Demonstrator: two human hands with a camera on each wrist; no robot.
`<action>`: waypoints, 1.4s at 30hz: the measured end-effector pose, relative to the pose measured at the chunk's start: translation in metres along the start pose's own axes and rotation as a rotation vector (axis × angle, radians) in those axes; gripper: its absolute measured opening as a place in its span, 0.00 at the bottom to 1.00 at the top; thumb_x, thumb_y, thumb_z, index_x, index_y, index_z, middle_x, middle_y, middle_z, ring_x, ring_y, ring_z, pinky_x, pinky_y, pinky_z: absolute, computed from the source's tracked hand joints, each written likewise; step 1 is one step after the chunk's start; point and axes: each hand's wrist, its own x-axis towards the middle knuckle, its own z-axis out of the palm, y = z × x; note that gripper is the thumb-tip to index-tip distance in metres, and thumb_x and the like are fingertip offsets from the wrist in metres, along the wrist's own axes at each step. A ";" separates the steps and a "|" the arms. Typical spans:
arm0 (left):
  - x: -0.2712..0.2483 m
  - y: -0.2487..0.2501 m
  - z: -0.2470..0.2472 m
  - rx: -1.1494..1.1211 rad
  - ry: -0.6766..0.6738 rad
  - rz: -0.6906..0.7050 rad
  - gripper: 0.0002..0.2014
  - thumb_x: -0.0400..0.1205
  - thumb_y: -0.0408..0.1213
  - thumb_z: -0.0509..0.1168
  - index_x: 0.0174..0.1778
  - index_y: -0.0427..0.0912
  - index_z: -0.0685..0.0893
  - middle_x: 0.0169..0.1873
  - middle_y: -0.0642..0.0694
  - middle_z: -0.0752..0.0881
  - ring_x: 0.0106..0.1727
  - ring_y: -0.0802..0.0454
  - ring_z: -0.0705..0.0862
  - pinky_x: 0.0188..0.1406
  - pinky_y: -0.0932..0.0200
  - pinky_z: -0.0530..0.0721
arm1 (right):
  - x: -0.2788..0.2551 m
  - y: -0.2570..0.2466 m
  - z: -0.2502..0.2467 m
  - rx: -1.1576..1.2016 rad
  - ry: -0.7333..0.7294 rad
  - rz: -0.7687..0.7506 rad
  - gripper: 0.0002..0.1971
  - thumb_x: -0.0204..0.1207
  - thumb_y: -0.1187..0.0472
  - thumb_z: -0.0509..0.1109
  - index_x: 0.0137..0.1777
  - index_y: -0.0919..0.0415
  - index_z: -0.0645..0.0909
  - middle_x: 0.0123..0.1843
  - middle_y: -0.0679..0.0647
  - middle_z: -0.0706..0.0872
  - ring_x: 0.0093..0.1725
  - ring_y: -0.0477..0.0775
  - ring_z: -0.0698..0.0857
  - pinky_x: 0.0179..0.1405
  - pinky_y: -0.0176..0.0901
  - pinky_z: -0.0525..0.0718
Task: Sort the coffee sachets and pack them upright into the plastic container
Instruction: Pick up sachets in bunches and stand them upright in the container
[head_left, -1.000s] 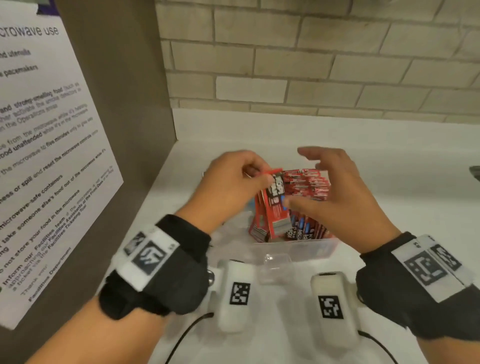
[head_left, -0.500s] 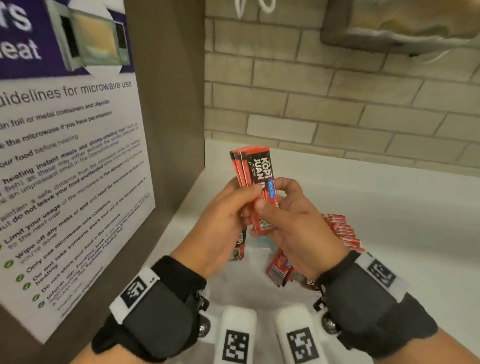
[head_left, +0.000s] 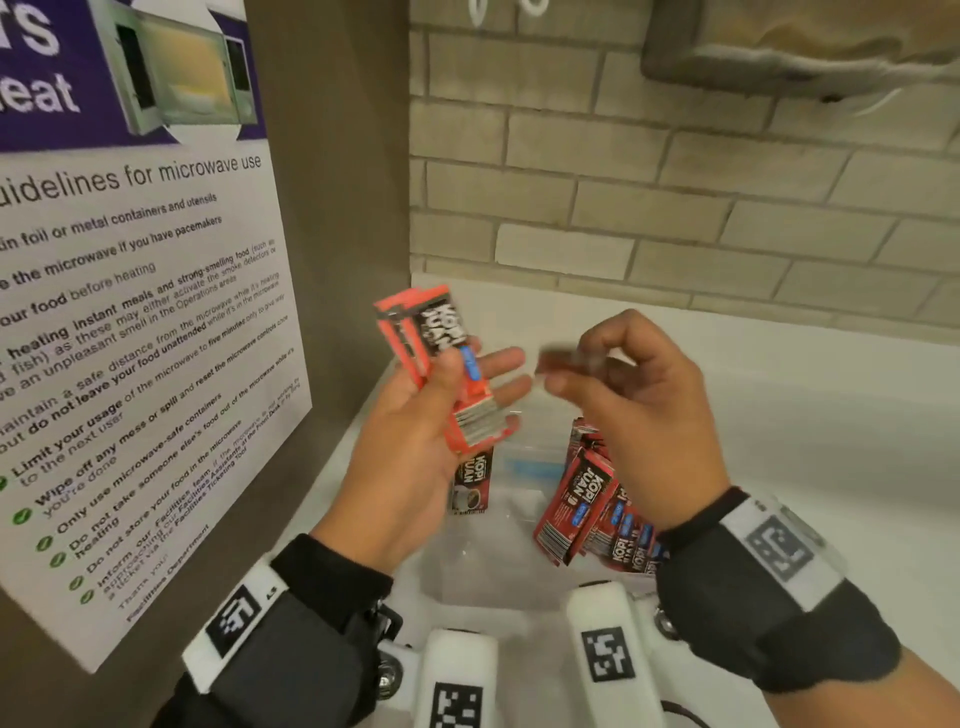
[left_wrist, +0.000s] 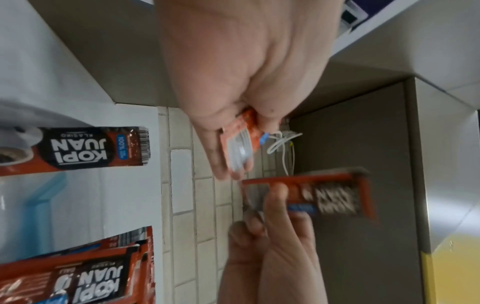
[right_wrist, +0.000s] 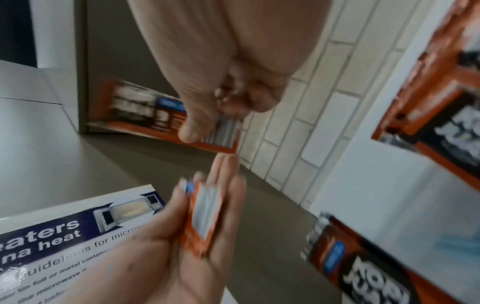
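Observation:
My left hand (head_left: 457, 374) holds a small stack of red Kopi Juan sachets (head_left: 441, 364) upright above the counter, thumb across the front and fingers straight behind. The left wrist view shows the stack's lower end (left_wrist: 239, 150) in that hand. My right hand (head_left: 566, 364), just to the right, pinches a single blurred sachet (head_left: 561, 361), also seen as a sachet (left_wrist: 311, 197) and a sachet (right_wrist: 161, 115) in the wrist views. Below the hands stands the clear plastic container (head_left: 488, 587). Inside it, several sachets (head_left: 587, 504) lean at the right and one sachet (head_left: 470, 483) stands at the left.
A brown side panel with a microwave guidelines poster (head_left: 130, 312) closes off the left. A brick wall (head_left: 675, 208) runs behind the white counter (head_left: 831, 441). A dispenser (head_left: 805, 47) hangs at the upper right.
Both hands lifted a stack out of the container. Half a second ago they held it together; now the right hand has drawn one sachet off to the right, and the left keeps the rest.

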 end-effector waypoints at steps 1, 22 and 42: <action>0.002 0.002 -0.004 -0.050 0.069 0.007 0.12 0.84 0.42 0.55 0.56 0.41 0.78 0.40 0.45 0.91 0.45 0.46 0.91 0.45 0.49 0.89 | 0.002 -0.003 -0.005 -0.003 0.012 -0.078 0.18 0.66 0.76 0.74 0.33 0.51 0.75 0.40 0.61 0.81 0.40 0.68 0.80 0.40 0.60 0.82; -0.015 0.020 -0.013 0.214 0.023 -0.077 0.04 0.66 0.39 0.72 0.35 0.52 0.87 0.23 0.54 0.79 0.22 0.59 0.68 0.19 0.69 0.65 | -0.011 -0.016 0.004 -0.359 0.063 -0.355 0.14 0.72 0.73 0.67 0.48 0.52 0.85 0.55 0.52 0.71 0.55 0.34 0.78 0.55 0.37 0.82; 0.001 0.005 -0.061 0.639 0.241 -0.041 0.06 0.79 0.36 0.68 0.40 0.53 0.80 0.26 0.57 0.73 0.27 0.60 0.69 0.31 0.60 0.69 | -0.008 0.042 0.042 -0.431 -0.388 0.554 0.08 0.67 0.69 0.77 0.42 0.62 0.82 0.37 0.61 0.86 0.37 0.58 0.85 0.48 0.52 0.86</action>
